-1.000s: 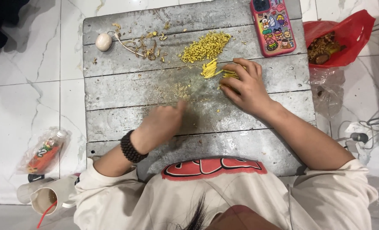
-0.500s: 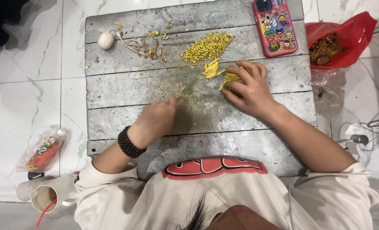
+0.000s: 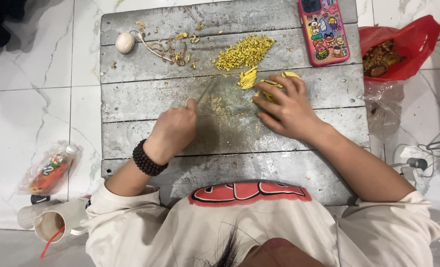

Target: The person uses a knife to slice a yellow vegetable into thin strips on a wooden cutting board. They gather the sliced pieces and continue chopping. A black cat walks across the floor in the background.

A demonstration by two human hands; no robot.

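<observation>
Chopping yellow bits on a grey plank worktop set over white marble floor tiles.

I see my left hand [image 3: 173, 129] closed around a knife [image 3: 206, 91], its blade blurred and angled toward the far right; my right hand [image 3: 287, 106] lies flat with fingers spread, pressing down yellow strips [image 3: 249, 78] just right of the blade. A heap of chopped yellow pieces [image 3: 244, 52] sits just beyond them. The worktop [image 3: 146, 99] is weathered boards, with scraps [image 3: 173, 47] and a pale round thing [image 3: 125, 42] at the far left, a phone [image 3: 324, 30] far right. On the floor [image 3: 32, 89]: a red bag [image 3: 403, 47] right, a wrapped bottle [image 3: 49, 169] and a cup [image 3: 54, 222] near left.
</observation>
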